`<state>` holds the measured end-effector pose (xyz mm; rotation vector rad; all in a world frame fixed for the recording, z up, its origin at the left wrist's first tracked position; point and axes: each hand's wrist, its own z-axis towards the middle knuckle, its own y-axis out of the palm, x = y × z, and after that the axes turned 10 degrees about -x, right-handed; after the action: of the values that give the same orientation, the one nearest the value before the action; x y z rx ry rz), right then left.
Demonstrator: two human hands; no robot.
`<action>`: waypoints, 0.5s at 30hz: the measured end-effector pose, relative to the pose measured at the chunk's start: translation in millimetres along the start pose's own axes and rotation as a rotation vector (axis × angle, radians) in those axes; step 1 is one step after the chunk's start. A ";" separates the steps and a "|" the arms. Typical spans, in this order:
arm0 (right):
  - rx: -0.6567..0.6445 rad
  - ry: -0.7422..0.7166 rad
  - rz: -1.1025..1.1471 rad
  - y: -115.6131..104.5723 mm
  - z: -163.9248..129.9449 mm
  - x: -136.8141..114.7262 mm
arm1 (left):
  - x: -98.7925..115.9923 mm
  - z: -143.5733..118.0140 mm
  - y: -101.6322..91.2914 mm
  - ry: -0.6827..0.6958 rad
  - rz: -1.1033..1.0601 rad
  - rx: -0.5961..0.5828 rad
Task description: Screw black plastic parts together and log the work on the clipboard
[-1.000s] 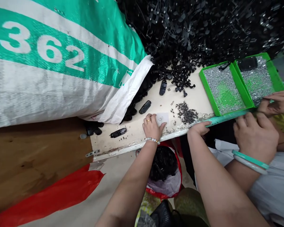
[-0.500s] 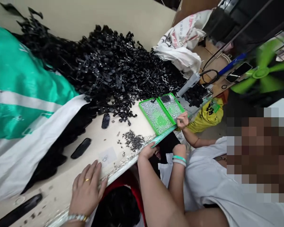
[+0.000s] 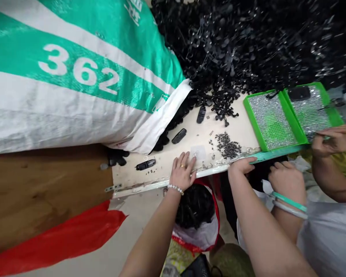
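My left hand (image 3: 182,171), with a ring and a beaded bracelet, lies flat on the table near its front edge, fingers spread and holding nothing. Just beyond its fingertips is a small clear square (image 3: 198,153). Further right, my right hand (image 3: 241,166) rests at the table edge (image 3: 213,170), thumb on top and the other fingers curled and partly hidden. Behind that hand is a little heap of tiny dark metal parts (image 3: 227,145). Several long black plastic pieces lie on the tabletop, one (image 3: 178,136) behind my left hand and another (image 3: 145,164) to its left.
A large green and white sack (image 3: 109,77) stands at the left. Black plastic parts (image 3: 233,50) are piled behind. A co-worker's hand (image 3: 334,140) is at a green tray (image 3: 295,121) of silvery pieces; their other hand (image 3: 286,177) is lower. Below sits a red-rimmed bag (image 3: 217,215).
The view has swung left, bringing more of the sack and the table's left end in. My hands stay at the table edge. The co-worker's hand now touches the tray's front corner.
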<state>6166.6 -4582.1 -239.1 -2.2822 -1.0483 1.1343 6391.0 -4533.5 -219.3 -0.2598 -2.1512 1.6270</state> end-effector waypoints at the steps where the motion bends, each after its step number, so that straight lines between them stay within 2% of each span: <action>1: 0.052 0.005 -0.008 1.5 3.7 1.7 | 0.1 -0.9 0.4 0.003 -0.004 -0.007; 7: 0.151 -0.037 -0.053 0.7 16.1 5.0 | 2.0 -1.6 0.5 0.004 -0.043 -0.002; 15: 0.174 -0.053 -0.046 1.0 10.5 2.6 | 1.6 -1.8 -0.4 0.058 -0.044 -0.022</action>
<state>6159.7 -4580.6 -247.3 -2.0940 -0.9759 1.2236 6390.4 -4531.3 -218.2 -0.2610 -2.1179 1.5530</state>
